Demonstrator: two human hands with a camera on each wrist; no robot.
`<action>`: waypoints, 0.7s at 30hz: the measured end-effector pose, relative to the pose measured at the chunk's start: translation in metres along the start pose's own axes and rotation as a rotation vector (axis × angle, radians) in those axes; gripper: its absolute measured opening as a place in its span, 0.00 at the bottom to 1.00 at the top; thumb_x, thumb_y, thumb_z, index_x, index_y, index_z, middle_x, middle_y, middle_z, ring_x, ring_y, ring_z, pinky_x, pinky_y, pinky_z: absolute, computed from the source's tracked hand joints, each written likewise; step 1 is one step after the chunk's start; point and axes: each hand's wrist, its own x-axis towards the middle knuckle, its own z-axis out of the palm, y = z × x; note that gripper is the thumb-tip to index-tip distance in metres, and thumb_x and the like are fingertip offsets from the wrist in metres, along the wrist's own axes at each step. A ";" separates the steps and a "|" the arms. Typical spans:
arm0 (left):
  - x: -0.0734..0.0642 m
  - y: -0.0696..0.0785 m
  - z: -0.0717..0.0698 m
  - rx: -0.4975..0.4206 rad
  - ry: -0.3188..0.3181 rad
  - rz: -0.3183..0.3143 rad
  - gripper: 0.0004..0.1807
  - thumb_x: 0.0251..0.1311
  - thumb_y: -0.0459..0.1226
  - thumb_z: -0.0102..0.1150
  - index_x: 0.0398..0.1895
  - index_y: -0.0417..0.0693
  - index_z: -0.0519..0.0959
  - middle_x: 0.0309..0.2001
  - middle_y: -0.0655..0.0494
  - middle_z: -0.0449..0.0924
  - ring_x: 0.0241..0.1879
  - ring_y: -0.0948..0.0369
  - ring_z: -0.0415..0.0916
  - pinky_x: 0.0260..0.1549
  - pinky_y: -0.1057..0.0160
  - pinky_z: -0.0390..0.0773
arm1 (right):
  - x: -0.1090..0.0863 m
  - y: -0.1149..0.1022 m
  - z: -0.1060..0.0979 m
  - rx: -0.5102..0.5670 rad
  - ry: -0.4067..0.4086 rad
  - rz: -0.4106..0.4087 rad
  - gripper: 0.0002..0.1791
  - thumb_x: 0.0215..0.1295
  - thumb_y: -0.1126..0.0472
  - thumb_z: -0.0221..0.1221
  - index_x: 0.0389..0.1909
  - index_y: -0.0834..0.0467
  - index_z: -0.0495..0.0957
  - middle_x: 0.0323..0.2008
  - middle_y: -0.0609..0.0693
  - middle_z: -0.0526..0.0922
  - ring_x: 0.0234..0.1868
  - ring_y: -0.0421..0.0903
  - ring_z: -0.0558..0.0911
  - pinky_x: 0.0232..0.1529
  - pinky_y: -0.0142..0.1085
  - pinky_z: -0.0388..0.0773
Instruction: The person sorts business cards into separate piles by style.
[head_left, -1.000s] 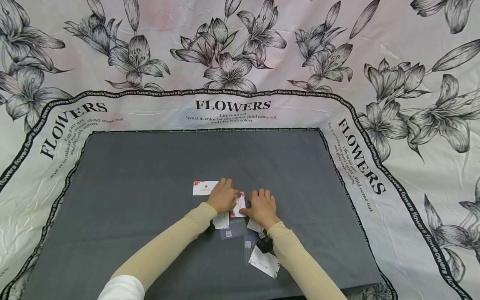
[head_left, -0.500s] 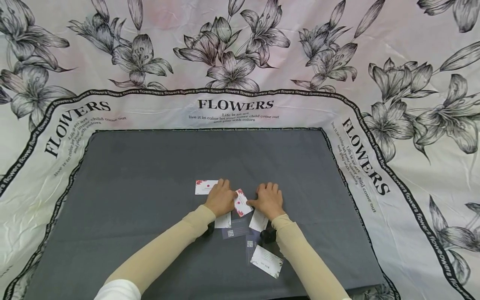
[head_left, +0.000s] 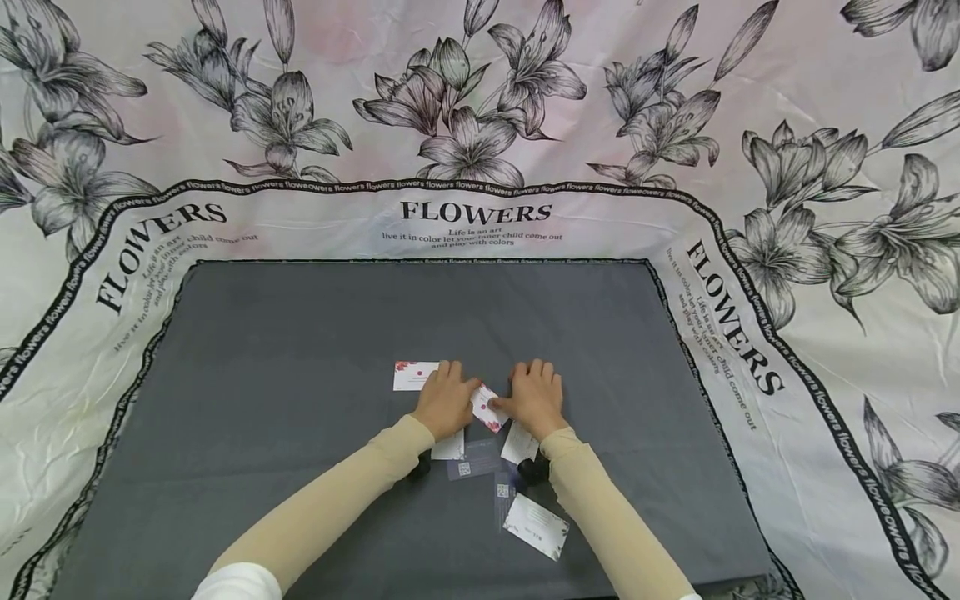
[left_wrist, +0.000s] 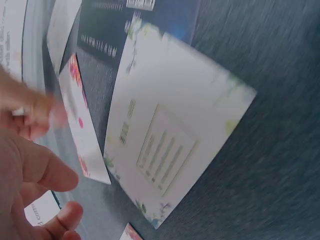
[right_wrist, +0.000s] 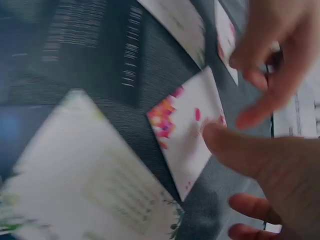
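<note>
The grey cloth point(head_left: 337, 325) spread beneath everything, soft enough that flat card edges would probably sink in a little and be awkward to lift. Over it the left hand point(head_left: 444, 402) and the right hand point(head_left: 537, 398) faced each other, fingers loosely apart, neither pinching anything. Just on the wearer's side of the grip lay leaf-edged cards point(left_wrist: 165, 120) and dark cards point(head_left: 474, 460); left of the left hand, partly covered by it, was the outer card point(head_left: 408, 377). The middle card point(right_wrist: 180, 145), white with red flowers, looked light, thin and fairly stiff, likely to slide under a push and to crease if squeezed end to end. Its opposite long edges seemed the best hold. It lay askew between the hands, with the right thumb point(right_wrist: 227, 145) touching its printed face; blur left it uncertain whether the left fingers met its other side.
</note>
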 end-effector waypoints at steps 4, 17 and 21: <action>0.007 -0.004 0.000 -0.008 -0.033 -0.026 0.23 0.59 0.35 0.60 0.59 0.52 0.82 0.42 0.44 0.76 0.38 0.53 0.64 0.36 0.57 0.72 | -0.012 -0.003 0.005 -0.085 -0.031 -0.072 0.38 0.43 0.33 0.75 0.40 0.59 0.74 0.41 0.58 0.71 0.43 0.55 0.67 0.43 0.47 0.65; 0.004 -0.009 0.010 -0.034 -0.053 -0.113 0.20 0.62 0.44 0.62 0.55 0.47 0.82 0.42 0.43 0.75 0.41 0.51 0.65 0.40 0.54 0.71 | -0.002 0.008 -0.002 -0.044 0.001 -0.012 0.37 0.49 0.39 0.75 0.51 0.62 0.77 0.45 0.60 0.74 0.48 0.57 0.68 0.47 0.49 0.64; 0.001 -0.007 0.004 -0.015 0.021 -0.152 0.16 0.62 0.46 0.64 0.39 0.40 0.84 0.38 0.44 0.76 0.41 0.50 0.67 0.40 0.54 0.73 | -0.005 0.008 -0.004 0.014 -0.008 -0.002 0.32 0.59 0.43 0.70 0.55 0.63 0.81 0.47 0.61 0.76 0.49 0.58 0.69 0.49 0.50 0.65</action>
